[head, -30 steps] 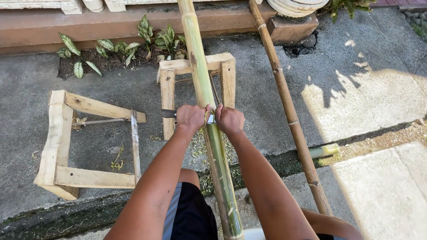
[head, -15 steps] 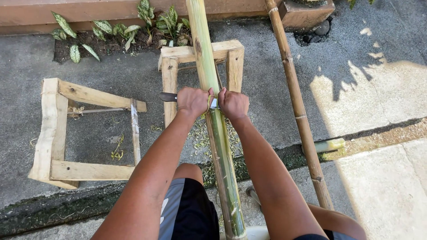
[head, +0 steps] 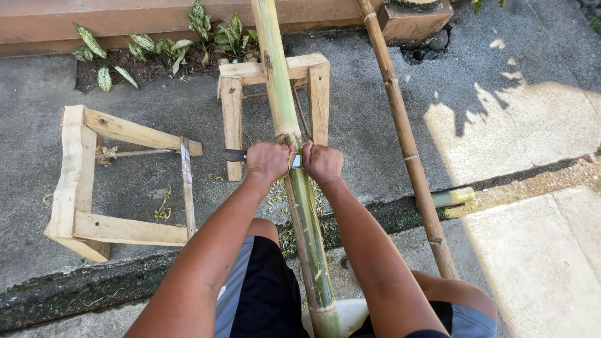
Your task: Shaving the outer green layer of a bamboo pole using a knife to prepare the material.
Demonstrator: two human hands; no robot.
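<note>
My left hand (head: 267, 161) and right hand (head: 322, 161) clench the blade (head: 235, 154) across the bamboo pole (head: 294, 156); a slip toward my fingers could cut my thigh.

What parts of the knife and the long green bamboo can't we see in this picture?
- Head view: most of the blade is hidden behind the left hand, the right hand and the green bamboo pole; only its dark tip shows.
- The handle, if any, is covered by the hands.
- The green pole's ends are cut off by the top and bottom edges.
- The brown bamboo pole runs past the top edge.
</note>
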